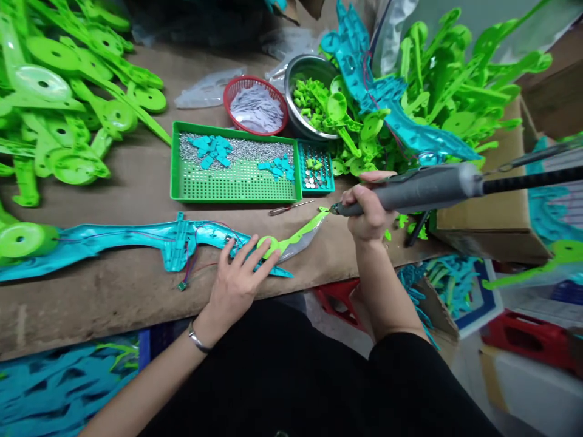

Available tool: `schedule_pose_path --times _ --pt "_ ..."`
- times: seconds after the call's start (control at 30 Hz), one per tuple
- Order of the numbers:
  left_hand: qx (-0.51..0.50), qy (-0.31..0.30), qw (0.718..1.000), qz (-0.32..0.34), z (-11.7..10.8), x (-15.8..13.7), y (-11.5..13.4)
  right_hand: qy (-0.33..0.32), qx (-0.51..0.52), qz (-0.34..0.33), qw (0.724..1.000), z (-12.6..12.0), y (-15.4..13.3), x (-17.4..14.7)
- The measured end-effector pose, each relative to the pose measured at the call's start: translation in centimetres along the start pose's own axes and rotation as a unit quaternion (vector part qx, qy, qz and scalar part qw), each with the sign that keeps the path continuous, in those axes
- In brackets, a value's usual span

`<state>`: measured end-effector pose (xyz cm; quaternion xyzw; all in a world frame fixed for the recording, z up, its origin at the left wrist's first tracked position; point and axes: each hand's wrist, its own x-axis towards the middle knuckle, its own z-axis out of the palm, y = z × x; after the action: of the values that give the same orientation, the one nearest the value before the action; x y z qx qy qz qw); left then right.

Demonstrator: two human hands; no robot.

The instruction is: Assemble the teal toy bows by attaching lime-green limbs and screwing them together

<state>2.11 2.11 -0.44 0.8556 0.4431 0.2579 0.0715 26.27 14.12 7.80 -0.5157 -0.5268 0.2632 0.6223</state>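
on bench (113, 297), l hand (237, 279) spread over blue part (173, 243), r hand (370, 211) gripping driver (419, 189) at tip of green arm (298, 235); prob screwing, needs steady pressure.

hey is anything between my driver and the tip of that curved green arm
Nothing visible. The driver in your right hand is at, or just short of, the tip of the green arm; your left hand is on its other end, and the screwdriver lies to one side.

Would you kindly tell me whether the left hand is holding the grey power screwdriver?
No, the right hand grips the grey power screwdriver, while the left hand rests with spread fingers over the turquoise shell.
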Motion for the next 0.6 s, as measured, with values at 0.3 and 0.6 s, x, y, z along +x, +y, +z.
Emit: schedule_pose_path --times 0.3,0.6 --pt "0.021 0.015 1.000 0.006 -0.1 0.3 0.2 0.043 0.032 0.016 0.998 -0.8 2.7 0.5" --pt "0.006 0.001 1.000 -0.009 -0.1 0.3 0.3 -0.141 0.091 0.060 0.984 -1.9 3.7 1.9"
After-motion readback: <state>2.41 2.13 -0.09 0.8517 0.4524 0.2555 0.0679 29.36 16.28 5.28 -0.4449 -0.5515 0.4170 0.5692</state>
